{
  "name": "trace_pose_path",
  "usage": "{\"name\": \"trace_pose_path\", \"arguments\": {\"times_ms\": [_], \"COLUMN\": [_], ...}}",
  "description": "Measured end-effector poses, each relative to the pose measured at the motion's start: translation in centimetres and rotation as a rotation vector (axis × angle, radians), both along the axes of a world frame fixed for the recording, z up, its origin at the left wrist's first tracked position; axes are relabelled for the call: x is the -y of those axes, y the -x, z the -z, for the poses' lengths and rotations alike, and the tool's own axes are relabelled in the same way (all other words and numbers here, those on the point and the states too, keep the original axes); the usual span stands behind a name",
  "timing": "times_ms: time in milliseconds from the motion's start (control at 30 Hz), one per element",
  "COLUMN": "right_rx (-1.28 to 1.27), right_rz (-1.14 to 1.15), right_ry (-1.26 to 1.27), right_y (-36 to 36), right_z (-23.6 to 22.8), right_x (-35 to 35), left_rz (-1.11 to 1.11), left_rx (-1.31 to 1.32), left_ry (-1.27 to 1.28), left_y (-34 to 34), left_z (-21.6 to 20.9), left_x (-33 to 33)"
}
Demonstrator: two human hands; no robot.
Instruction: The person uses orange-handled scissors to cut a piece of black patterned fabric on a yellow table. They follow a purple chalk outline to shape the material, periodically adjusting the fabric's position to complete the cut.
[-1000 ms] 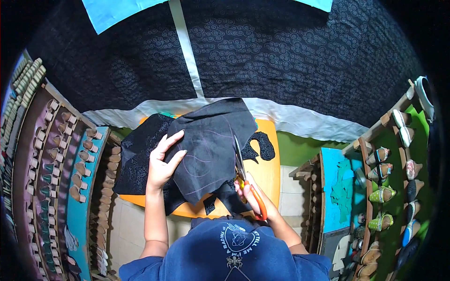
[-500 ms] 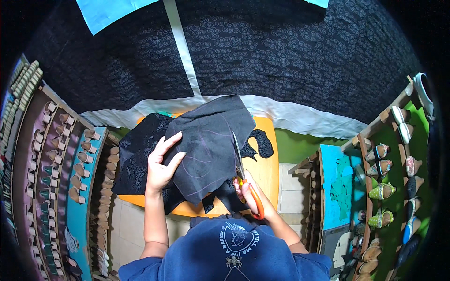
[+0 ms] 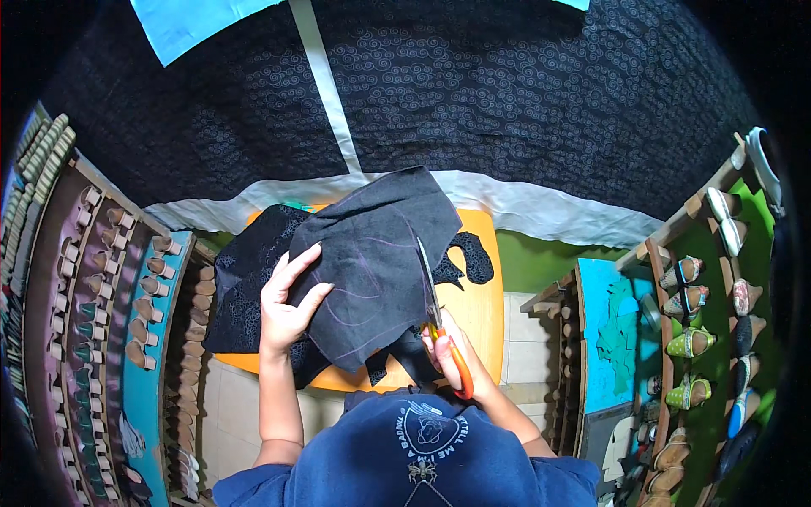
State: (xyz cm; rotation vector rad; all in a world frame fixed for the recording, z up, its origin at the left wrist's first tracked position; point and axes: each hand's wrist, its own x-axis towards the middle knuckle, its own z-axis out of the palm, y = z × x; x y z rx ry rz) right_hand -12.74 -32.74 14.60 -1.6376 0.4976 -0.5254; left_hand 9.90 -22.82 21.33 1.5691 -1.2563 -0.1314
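A piece of black fabric (image 3: pixel 372 262) with thin purple lines drawn on it is held up over an orange table. My left hand (image 3: pixel 285 308) grips its left edge, thumb and a finger lying on top; the other fingers are partly hidden. In my right hand (image 3: pixel 446 342) is a pair of orange-handled scissors (image 3: pixel 461 367), closed in my grip. Their blades point away from me along the fabric's right side, and one blade lies over it. How far the blades are apart is hard to make out.
More black patterned fabric (image 3: pixel 249 287) lies on the left of the orange table (image 3: pixel 483 317). Black cut pieces (image 3: pixel 475 258) lie at its right. Racks of shoe lasts (image 3: pixel 144 308) stand at left, racks of shoes (image 3: pixel 688 342) at right. A dark patterned cloth (image 3: pixel 507 101) hangs beyond the table.
My left hand and the fabric's left part have shifted slightly left. The scissors have barely moved, staying at the fabric's right side.
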Motion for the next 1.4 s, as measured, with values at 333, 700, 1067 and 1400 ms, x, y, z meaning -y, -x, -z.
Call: {"name": "trace_pose_path", "arguments": {"times_ms": [333, 700, 1067, 1400], "right_rx": [0.006, 0.027, 0.010, -0.039], "right_rz": [0.062, 0.028, 0.009, 0.021], "right_ry": [0.039, 0.004, 0.004, 0.023], "right_y": [-0.2, 0.0, 0.5, 0.8], "right_z": [0.3, 0.3, -0.1, -0.5], "right_x": [-0.2, 0.0, 0.0, 0.2], "left_rz": [-0.006, 0.044, 0.078, 0.011], "left_rx": [0.028, 0.001, 0.090, 0.027], "left_ry": [0.002, 0.013, 0.065, -0.009], "left_y": [0.4, 0.6, 1.0, 1.3], "left_z": [-0.1, 0.0, -0.4, -0.4], "left_x": [0.1, -0.3, -0.3, -0.3]}}
